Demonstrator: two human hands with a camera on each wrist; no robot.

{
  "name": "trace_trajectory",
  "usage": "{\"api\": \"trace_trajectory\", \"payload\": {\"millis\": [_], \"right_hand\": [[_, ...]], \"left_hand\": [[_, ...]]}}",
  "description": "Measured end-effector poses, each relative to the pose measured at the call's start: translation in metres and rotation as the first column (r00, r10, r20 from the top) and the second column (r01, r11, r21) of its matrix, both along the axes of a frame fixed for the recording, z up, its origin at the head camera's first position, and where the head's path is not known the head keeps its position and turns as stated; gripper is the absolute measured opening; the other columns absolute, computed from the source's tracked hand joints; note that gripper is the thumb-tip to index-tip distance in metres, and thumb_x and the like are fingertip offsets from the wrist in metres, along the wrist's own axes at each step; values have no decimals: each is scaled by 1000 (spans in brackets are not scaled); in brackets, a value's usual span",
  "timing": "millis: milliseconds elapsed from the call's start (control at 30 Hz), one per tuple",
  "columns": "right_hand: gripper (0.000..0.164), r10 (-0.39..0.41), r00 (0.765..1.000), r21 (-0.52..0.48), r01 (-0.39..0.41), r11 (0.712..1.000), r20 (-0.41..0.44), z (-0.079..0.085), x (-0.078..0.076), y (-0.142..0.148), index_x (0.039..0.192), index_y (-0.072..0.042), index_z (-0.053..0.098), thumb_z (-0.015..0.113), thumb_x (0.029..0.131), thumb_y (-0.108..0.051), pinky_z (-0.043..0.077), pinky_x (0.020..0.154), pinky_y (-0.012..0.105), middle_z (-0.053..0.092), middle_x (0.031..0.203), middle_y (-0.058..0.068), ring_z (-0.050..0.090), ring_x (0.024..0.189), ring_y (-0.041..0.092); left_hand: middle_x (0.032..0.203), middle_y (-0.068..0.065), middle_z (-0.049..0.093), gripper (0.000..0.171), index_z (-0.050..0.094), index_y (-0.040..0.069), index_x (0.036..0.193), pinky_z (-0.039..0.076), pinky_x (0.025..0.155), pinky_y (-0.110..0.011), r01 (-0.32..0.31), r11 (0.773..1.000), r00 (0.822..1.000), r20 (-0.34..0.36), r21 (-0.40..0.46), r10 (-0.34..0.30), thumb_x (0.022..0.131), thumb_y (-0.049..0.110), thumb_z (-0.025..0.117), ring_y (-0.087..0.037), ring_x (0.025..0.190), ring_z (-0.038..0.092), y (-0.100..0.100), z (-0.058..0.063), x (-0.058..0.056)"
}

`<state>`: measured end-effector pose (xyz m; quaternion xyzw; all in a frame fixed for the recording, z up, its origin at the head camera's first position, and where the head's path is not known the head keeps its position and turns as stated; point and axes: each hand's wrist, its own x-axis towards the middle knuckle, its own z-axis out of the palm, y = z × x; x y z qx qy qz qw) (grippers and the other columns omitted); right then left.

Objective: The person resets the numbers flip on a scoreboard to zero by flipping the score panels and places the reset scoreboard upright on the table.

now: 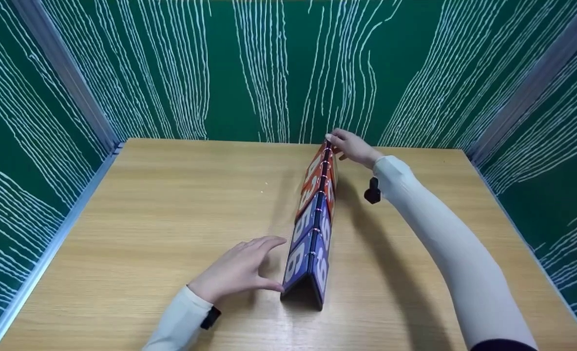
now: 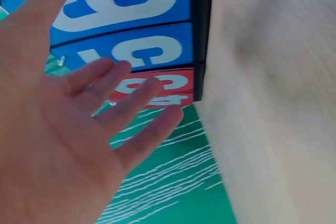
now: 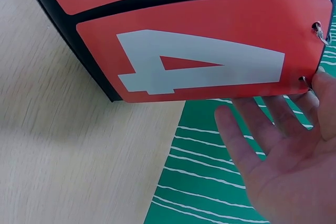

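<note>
A tabletop flip scoreboard (image 1: 313, 224) stands like a tent on the table, its ridge running away from me. Red number cards (image 1: 313, 183) fill its far half and blue ones (image 1: 300, 243) the near half, hung on metal rings. My left hand (image 1: 240, 268) is beside the near left corner, fingers spread and thumb tip at the lower edge; whether it touches cannot be told. At the far end, my right hand (image 1: 352, 146) pinches the top corner of the ridge between thumb and forefinger. In the right wrist view its other fingers (image 3: 233, 135) extend past a red "4" card (image 3: 205, 61).
The wooden table (image 1: 171, 204) extends on both sides of the scoreboard. Green panels with white wavy lines (image 1: 220, 73) enclose the back and sides, with grey metal posts (image 1: 69, 73) at the corners. A small black device (image 1: 372, 191) hangs at the right wrist.
</note>
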<state>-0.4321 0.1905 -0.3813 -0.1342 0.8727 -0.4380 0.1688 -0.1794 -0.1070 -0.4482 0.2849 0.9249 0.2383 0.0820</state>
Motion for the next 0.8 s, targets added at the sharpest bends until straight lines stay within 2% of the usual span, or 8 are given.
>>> {"api": "trace_trajectory", "payload": {"millis": [167,267,333,533,800], "right_hand": [[45,8,1000,8,-8,1000,11,16,15,-4,138,1,45,33,111,-33,39,114,58,52,136,21,50,131,38],[45,16,1000,11,-16,1000,8,20,20,-5,138,1,45,33,111,-34,39,114,57,53,135,21,50,131,37],[46,16,1000,8,-16,1000,8,16,16,-5,138,1,44,33,111,-34,39,114,58,53,136,21,50,132,38],[48,0,1000,2,0,1000,-14,-8,-6,3,136,-4,46,34,110,-43,40,112,57,53,136,18,50,131,36],[47,-2,999,16,3,1000,-33,-12,-8,7,133,-10,48,35,109,-48,44,108,49,54,134,15,52,129,32]], "left_hand": [[160,-2,46,99,40,21,155,40,118,-51,52,997,997,62,65,-56,73,56,84,-24,146,46,-1,-7,-8],[158,-1,48,100,42,20,154,41,118,-50,68,992,994,80,103,-76,70,49,88,-25,144,49,0,-12,-12],[157,-3,50,100,44,18,153,41,118,-49,73,990,993,88,119,-84,69,46,90,-26,143,50,1,-15,-13],[159,-5,47,106,40,16,155,38,120,-49,65,990,987,136,126,-82,66,43,93,-27,145,48,6,-21,-12],[160,-4,45,108,34,16,157,37,121,-47,63,990,980,179,128,-86,69,38,92,-25,144,49,11,-22,-11]]}}
